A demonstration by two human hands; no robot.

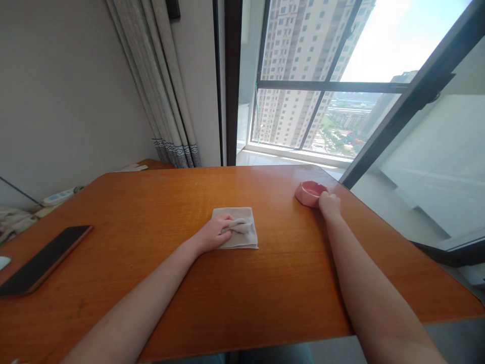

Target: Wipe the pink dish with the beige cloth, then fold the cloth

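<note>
A folded whitish cloth (pixel 246 240) lies on the wooden table (pixel 182 298), near its middle. My left hand (pixel 216 231) pinches a bunched fold of it between thumb and fingers, while the rest of the cloth stays flat on the tabletop. Toward the far right corner is a pink ashtray (pixel 306 196) with faceted sides and an open top. My right hand (pixel 330 203) grips its right rim, the fingers closed and partly hidden behind the hand. Whether the ashtray rests on the table or is slightly raised, I cannot tell.
On the left lies a long black pad (pixel 45 260) with a reddish edge, beside a white object (pixel 3 262) cut off by the frame. A power strip (pixel 58 197) sits past the left edge. Beyond the table are a curtain (pixel 166 91) and a dark-framed glass door (pixel 409 96).
</note>
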